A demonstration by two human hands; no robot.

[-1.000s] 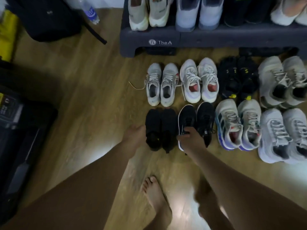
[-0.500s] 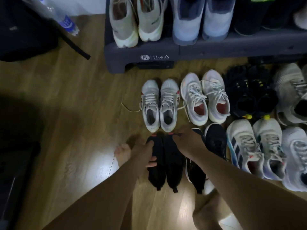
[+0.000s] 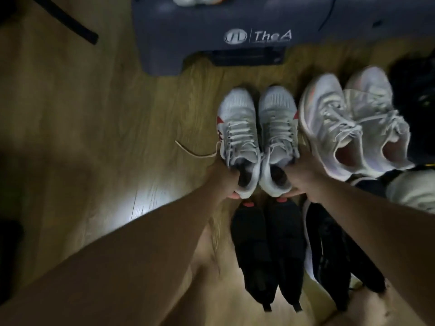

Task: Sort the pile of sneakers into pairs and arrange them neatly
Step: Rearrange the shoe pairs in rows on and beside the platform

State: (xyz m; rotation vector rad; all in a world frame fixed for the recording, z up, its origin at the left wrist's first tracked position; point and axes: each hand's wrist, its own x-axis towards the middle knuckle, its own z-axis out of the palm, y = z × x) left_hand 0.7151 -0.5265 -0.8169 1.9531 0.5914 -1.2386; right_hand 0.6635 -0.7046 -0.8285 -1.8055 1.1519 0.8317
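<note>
A pair of grey-white sneakers with red marks stands side by side on the wooden floor, toes away from me. My left hand (image 3: 224, 178) grips the heel of the left grey sneaker (image 3: 237, 128), thumb inside the opening. My right hand (image 3: 302, 174) holds the heel of the right grey sneaker (image 3: 277, 123). Directly below them lies a pair of black sneakers (image 3: 266, 250) with small red tabs, toes pointing toward the grey pair. A loose lace (image 3: 193, 151) trails left from the left grey sneaker.
A white-pink pair (image 3: 348, 123) sits right of the grey pair, and another black pair with a white sole (image 3: 334, 255) lies lower right. A dark grey step platform (image 3: 211, 38) marked "TheA" bears shoes behind. Black shoes (image 3: 416, 95) are at the far right.
My hands left the black pair and moved forward onto the heels of the grey pair. The camera has dropped closer and tilted down, so the shoes look larger.
</note>
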